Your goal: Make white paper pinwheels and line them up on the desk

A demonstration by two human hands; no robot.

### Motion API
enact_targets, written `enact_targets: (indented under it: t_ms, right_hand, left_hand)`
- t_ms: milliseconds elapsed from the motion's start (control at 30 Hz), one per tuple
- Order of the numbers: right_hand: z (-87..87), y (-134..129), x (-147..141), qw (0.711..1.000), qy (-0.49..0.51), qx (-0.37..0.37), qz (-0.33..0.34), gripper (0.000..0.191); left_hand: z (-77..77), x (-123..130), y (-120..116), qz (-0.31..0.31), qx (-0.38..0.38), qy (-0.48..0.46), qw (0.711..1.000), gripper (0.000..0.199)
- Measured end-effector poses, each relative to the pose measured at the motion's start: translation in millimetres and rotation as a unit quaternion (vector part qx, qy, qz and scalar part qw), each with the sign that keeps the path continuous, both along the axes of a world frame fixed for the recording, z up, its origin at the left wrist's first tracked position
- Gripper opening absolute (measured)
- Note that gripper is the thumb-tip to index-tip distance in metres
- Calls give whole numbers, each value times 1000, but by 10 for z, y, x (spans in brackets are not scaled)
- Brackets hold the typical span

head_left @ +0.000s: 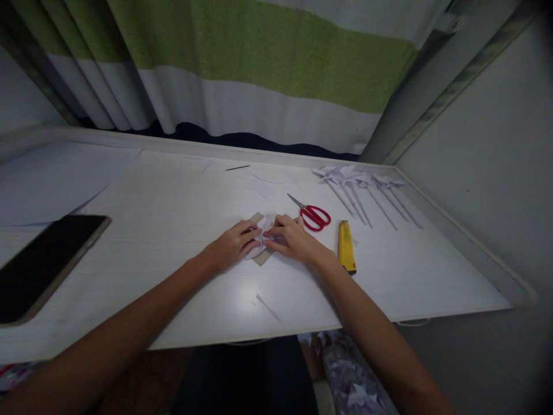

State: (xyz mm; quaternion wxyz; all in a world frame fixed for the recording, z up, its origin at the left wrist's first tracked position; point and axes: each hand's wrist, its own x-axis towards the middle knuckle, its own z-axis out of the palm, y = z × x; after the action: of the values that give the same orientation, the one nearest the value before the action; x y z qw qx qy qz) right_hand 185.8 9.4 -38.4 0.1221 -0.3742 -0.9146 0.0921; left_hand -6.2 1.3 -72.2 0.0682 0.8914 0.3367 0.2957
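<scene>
Pinching folded white paper (267, 222), the left hand (233, 245) and right hand (296, 237) had it between them. Flat greyish card (261, 259) poked out underneath.

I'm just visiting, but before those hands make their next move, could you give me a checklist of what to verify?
1. Left hand on the white paper: ok, fingers touching it.
2. Right hand on the paper: ok.
3. Folds neat: cannot tell, fingers cover much of them.
4. Scissors well clear of the right hand: not ok, handles lie close by.
5. Phone away from both hands: ok, far left on the table.
</scene>
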Motion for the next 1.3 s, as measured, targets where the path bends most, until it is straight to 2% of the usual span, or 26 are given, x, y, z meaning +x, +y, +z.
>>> enact_targets:
  t_ms: [367, 600, 767, 933, 1100, 1300]
  right_hand:
    - [-23, 26, 20, 1000, 5, -18, 3, 29]
    - [-23, 31, 23, 1000, 10, -20, 6, 27]
    - [-28, 42, 25, 1000, 8, -19, 3, 25]
    - [-30, 44, 26, 1000, 13, -19, 3, 26]
    - [-16, 33, 26, 1000, 13, -24, 1, 29]
    - [-25, 38, 34, 1000, 15, -20, 3, 27]
  left_hand:
    - [20, 3, 0, -1, 2, -8, 1000, 24]
    - [-29, 2, -45, 31, -22, -44, 998, 29]
    - [24, -36, -55, 33, -9, -61, 998, 32]
    - [114, -57, 5, 81, -56, -94, 991, 22]
    - [165, -2, 87, 85, -110, -90, 986, 13]
    - [175, 87, 174, 84, -149, -58, 984, 13]
